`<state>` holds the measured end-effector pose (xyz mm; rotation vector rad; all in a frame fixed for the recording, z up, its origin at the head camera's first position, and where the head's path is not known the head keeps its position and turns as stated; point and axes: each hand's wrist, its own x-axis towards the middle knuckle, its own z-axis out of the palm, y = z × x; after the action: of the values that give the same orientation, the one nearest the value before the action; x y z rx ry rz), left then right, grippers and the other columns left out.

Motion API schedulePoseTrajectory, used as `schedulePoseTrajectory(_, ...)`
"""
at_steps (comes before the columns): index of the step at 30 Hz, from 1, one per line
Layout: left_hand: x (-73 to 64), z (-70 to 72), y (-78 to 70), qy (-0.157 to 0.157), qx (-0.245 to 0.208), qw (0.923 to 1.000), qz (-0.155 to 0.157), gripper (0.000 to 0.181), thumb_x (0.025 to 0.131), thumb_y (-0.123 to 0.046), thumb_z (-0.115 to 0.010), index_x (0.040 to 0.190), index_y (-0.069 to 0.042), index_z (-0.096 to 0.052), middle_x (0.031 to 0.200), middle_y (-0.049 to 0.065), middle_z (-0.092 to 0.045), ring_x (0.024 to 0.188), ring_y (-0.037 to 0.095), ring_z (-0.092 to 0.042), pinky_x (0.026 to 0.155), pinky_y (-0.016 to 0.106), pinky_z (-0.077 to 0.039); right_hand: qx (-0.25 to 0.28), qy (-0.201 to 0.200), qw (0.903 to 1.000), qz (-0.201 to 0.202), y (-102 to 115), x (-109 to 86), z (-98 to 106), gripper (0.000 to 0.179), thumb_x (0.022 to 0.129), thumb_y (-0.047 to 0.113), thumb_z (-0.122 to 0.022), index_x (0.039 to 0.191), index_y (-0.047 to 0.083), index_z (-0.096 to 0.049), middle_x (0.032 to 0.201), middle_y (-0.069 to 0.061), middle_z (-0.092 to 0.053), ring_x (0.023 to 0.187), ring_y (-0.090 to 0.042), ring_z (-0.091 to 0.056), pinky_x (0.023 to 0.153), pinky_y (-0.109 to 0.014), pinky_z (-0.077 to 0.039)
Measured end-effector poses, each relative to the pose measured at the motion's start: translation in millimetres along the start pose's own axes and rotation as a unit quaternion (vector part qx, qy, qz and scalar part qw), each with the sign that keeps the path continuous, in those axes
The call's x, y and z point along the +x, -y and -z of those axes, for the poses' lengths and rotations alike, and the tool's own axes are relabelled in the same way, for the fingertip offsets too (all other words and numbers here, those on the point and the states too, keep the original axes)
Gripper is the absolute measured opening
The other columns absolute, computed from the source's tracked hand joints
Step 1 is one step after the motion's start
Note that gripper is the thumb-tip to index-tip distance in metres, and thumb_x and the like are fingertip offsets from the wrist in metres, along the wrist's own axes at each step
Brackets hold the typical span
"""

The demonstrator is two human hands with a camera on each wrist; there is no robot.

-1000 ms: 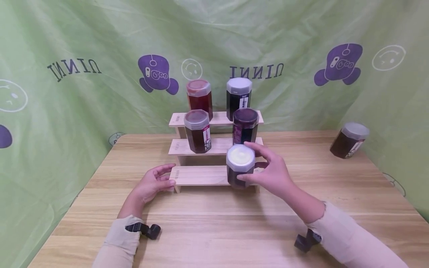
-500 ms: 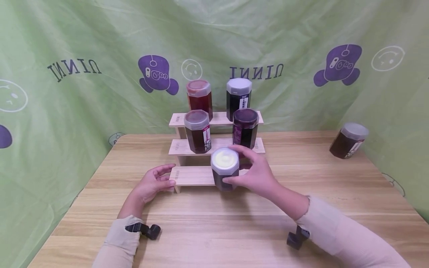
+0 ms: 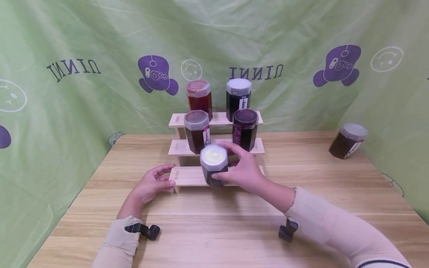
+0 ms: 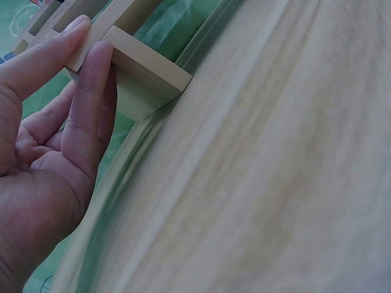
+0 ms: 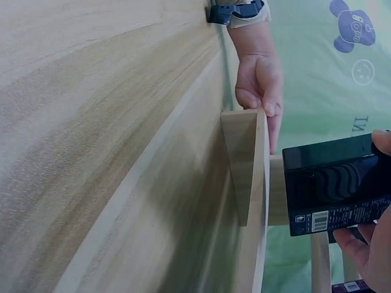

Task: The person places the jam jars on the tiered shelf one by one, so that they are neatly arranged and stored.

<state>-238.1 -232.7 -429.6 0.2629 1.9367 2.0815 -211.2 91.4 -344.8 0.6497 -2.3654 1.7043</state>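
Note:
In the head view, my right hand (image 3: pixel 246 172) holds a dark octagonal jar (image 3: pixel 209 176) with a pale lid, thumb in front and fingers behind, over the bottom step of a three-tier wooden display stand (image 3: pixel 187 176). The right wrist view has a gap between the jar (image 5: pixel 333 183) and the step's board (image 5: pixel 259 183). My left hand (image 3: pixel 152 186) pinches the left end of that bottom step; the left wrist view shows the left hand (image 4: pixel 46 183) with thumb and fingers on the board edge. A clear-lidded jar (image 3: pixel 196 137) and a purple-lidded jar (image 3: pixel 246 136) stand on the middle step.
On the top step are a red jar (image 3: pixel 199 104) and a dark jar with a white lid (image 3: pixel 236 102). Another dark jar (image 3: pixel 348 143) stands at the table's far right. A green printed curtain (image 3: pixel 285 29) hangs behind the wooden table (image 3: pixel 207 238).
My right hand has carried the jar leftward along the front of the bottom step, lately a little upward in view. My left hand stays on the step's left end.

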Motion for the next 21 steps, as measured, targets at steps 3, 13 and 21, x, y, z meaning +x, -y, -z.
schedulePoseTrajectory(3, -0.3, -0.2, 0.3, -0.006, -0.003, 1.0, 0.002, 0.075, 0.08, 0.013, -0.069, 0.145, 0.01, -0.031, 0.13, 0.015, -0.05, 0.099, 0.02, -0.066, 0.078, 0.036, -0.061, -0.003, -0.001, 1.0, -0.009, -1.5, 4.0, -4.0, 0.082, 0.06, 0.008, -0.093, 0.133, 0.023, -0.058, 0.126, 0.0, -0.06, 0.094, -0.025, -0.066, 0.084, -0.048, -0.058)
schedulePoseTrajectory(13, 0.5, -0.9, 1.4, -0.011, 0.001, 0.9999, 0.007, 0.075, 0.079, 0.014, -0.068, 0.145, 0.008, -0.033, 0.132, 0.015, -0.049, 0.099, 0.02, -0.066, 0.078, 0.036, -0.061, 0.007, 0.001, 0.9999, -0.008, -4.4, 13.6, -18.0, 0.083, 0.06, 0.01, -0.094, 0.133, 0.024, -0.058, 0.128, 0.003, -0.06, 0.098, -0.022, -0.064, 0.085, -0.045, -0.059)
schedulePoseTrajectory(21, 1.1, -0.4, 1.6, -0.01, 0.0, 0.9999, 0.004, 0.075, 0.08, 0.014, -0.068, 0.145, 0.008, -0.032, 0.131, 0.015, -0.049, 0.098, 0.02, -0.066, 0.079, 0.036, -0.061, -0.013, -0.006, 0.9998, -0.01, -4.3, 17.2, -28.5, 0.083, 0.059, 0.011, -0.095, 0.133, 0.024, -0.059, 0.126, 0.005, -0.06, 0.096, -0.016, -0.063, 0.078, -0.028, -0.059)
